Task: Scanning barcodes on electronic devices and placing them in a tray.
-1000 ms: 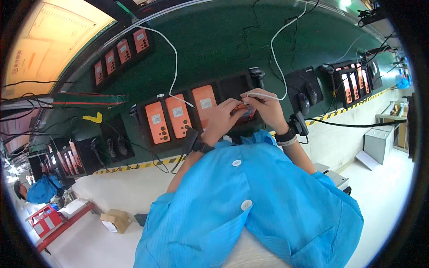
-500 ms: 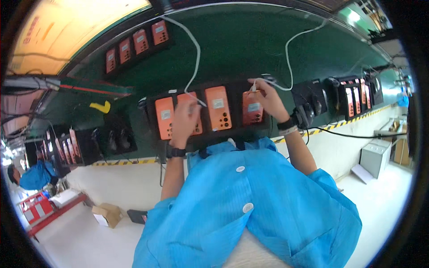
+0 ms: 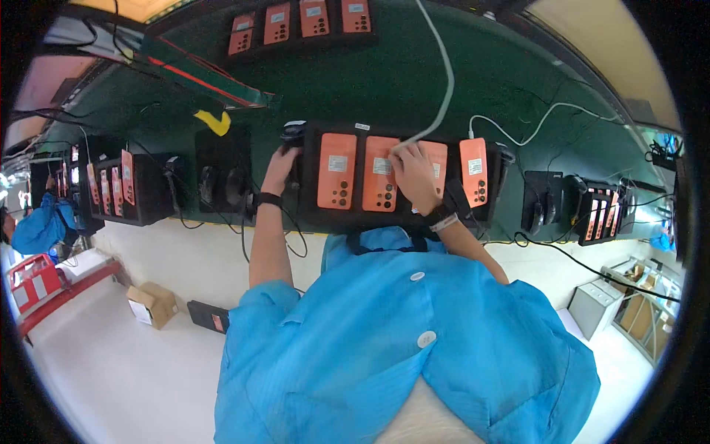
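Observation:
A black tray (image 3: 314,209) in front of me holds a row of orange phones, backs up, each with a white label and dark camera lenses. Over the middle phones, my right hand (image 3: 414,176) closes its fingertips on a white charging cable (image 3: 445,74). The second phone (image 3: 380,174) lies beside that hand, and the third phone (image 3: 438,157) is partly covered by it. Another white cable is plugged into the top of the rightmost phone (image 3: 474,172). At the tray's left side, my left hand (image 3: 278,172) curls round a black handheld device (image 3: 293,133), its fingers partly hidden.
Farther back on the green bench (image 3: 355,89) lies another tray of orange phones (image 3: 314,18). A yellow piece (image 3: 214,122) sits at left. Similar phone trays flank mine, with black devices (image 3: 209,185) and loose black cables (image 3: 592,275). A cardboard box (image 3: 152,305) stands on the floor.
My left hand has left the phones for the device at the tray's left. My right hand has moved from the rightmost phone to the other cable's end. The view has shifted.

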### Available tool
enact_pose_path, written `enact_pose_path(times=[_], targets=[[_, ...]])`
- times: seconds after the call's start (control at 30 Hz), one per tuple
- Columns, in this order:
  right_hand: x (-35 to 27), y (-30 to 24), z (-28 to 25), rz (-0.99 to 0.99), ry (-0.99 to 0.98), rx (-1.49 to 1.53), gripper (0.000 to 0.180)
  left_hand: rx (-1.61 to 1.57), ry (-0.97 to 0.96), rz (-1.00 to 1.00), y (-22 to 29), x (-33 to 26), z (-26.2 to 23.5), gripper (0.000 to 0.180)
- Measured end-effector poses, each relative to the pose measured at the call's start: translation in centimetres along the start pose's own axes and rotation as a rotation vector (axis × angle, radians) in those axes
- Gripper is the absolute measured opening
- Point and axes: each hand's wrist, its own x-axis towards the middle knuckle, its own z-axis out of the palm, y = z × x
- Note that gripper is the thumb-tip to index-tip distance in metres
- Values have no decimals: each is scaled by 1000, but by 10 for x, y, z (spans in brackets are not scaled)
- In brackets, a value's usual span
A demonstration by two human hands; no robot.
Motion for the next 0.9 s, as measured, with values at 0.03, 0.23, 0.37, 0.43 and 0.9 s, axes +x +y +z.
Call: enact_pose_path(times=[0.03,0.23,0.37,0.43,0.9], targets=[[0,-3,5,-1,-5,-10,25,-10,7,-10,-1,-2,-4,43],[20,-56,28,-145,49,-60,30,66,88,-72,34,-76,-11,28],[36,-50,55,-56,-37,6,40,51,-21,-162,35,-131,-5,28],[39,-42,60,-52,-72,-25,41,229,-126,-145,43,-144,-3,37],[37,-40,71,-169,122,-59,31,144,-344,-217,77,-140,19,22]])
